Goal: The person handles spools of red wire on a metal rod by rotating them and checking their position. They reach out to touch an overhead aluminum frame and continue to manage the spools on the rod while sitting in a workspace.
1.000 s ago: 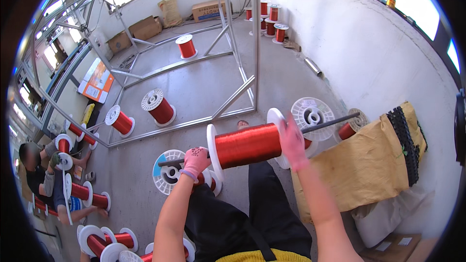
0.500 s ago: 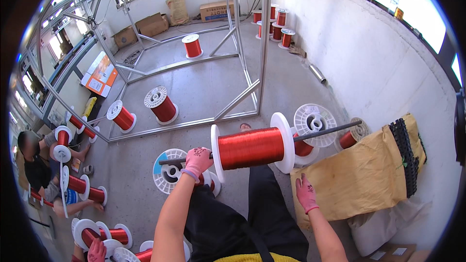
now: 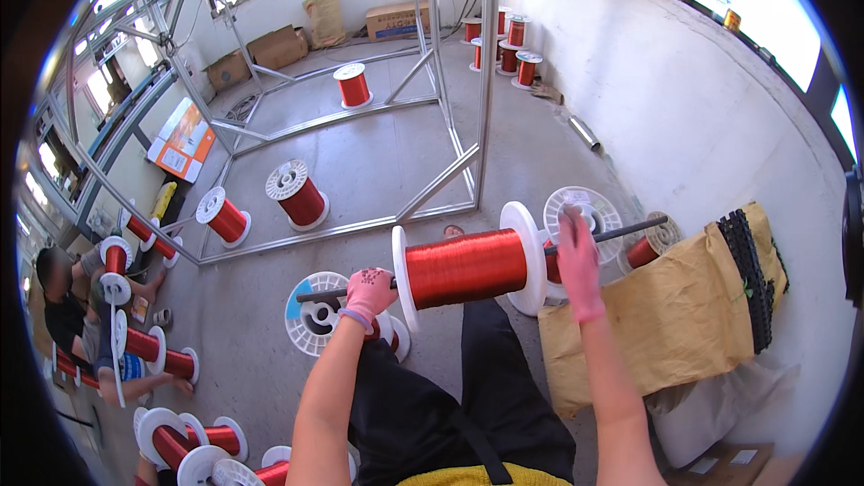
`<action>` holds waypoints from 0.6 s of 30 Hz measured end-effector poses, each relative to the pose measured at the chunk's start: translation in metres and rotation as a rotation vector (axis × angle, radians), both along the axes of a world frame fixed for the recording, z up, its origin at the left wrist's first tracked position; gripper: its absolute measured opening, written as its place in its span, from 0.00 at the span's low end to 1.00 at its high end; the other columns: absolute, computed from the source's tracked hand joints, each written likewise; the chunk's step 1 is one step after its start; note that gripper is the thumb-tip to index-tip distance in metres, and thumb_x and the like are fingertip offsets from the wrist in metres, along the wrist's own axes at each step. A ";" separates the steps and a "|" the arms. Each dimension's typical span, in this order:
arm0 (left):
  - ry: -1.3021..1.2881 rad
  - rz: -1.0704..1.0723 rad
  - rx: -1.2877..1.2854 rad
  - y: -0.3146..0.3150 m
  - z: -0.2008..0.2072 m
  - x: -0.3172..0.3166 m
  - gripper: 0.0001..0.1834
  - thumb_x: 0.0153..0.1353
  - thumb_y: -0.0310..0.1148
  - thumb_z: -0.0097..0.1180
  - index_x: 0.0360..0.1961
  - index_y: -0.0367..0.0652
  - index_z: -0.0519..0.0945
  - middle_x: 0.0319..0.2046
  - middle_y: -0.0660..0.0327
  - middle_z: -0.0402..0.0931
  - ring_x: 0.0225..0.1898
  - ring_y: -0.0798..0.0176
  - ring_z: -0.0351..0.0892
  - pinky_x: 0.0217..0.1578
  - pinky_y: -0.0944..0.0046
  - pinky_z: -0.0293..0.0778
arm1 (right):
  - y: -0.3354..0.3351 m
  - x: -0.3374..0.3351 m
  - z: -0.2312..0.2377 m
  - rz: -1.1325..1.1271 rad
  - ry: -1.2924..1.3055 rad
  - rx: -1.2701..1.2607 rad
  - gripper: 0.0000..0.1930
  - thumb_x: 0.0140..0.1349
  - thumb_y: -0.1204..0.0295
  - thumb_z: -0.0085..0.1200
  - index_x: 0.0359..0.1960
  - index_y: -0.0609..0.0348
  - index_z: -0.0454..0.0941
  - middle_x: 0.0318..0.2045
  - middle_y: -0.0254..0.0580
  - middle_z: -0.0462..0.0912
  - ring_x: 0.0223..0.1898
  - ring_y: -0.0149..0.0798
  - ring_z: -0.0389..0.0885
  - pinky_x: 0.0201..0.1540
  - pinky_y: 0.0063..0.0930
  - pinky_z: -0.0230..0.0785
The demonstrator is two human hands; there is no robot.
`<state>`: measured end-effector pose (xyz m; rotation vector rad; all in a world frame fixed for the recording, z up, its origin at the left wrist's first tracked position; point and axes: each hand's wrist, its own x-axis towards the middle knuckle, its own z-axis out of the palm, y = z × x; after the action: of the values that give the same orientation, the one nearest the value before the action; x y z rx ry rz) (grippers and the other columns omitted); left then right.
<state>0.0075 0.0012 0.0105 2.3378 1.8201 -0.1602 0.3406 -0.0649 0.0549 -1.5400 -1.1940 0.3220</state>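
Raised from low over the tan sack [image 3: 648,342] at four o'clock, the right hand [image 3: 579,265], blurred, is now up on the three o'clock side of the big spool of red wire [image 3: 468,268]; the spool itself has barely shifted. It hangs near the centre of the dial, with a dark rod [image 3: 315,295] running through it and out at both ends. Over at nine o'clock the left hand [image 3: 369,294] is closed round that rod, just beside the white flange [image 3: 405,279]. Whether the right hand grips the rod, I can't tell. As I judge it, threading the spool is done; what remains, I can't make out. Another wound spool [image 3: 303,205] stands at ten o'clock, with no rod showing.
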 end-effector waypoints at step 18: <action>0.123 -0.048 0.089 0.013 -0.016 -0.004 0.16 0.50 0.45 0.53 0.30 0.45 0.83 0.33 0.53 0.80 0.37 0.54 0.81 0.39 0.55 0.76 | -0.194 0.036 -0.253 0.157 -0.604 -1.083 0.22 0.63 0.58 0.39 0.50 0.61 0.71 0.48 0.54 0.75 0.50 0.49 0.73 0.52 0.43 0.64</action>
<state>0.0036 0.0143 -0.0060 2.4852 1.8631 -0.2385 0.3762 -0.2590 -0.1980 -2.5997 -1.7485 0.7160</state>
